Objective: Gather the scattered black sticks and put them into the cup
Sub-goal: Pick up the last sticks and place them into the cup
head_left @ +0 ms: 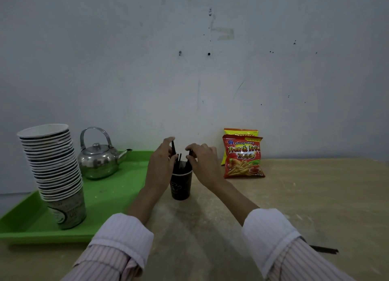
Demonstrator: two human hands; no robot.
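A dark paper cup stands upright in the middle of the wooden table, and several black sticks poke out of its mouth. My left hand hovers at the cup's left rim and pinches one black stick that points up. At the right rim, my right hand grips another black stick whose lower end is inside the cup. One loose black stick lies flat on the table at the near right, partly hidden by my right sleeve.
A green tray on the left carries a tall leaning stack of paper cups and a metal kettle. Two snack bags stand against the wall to the right of the cup. The wooden table stretches to the right.
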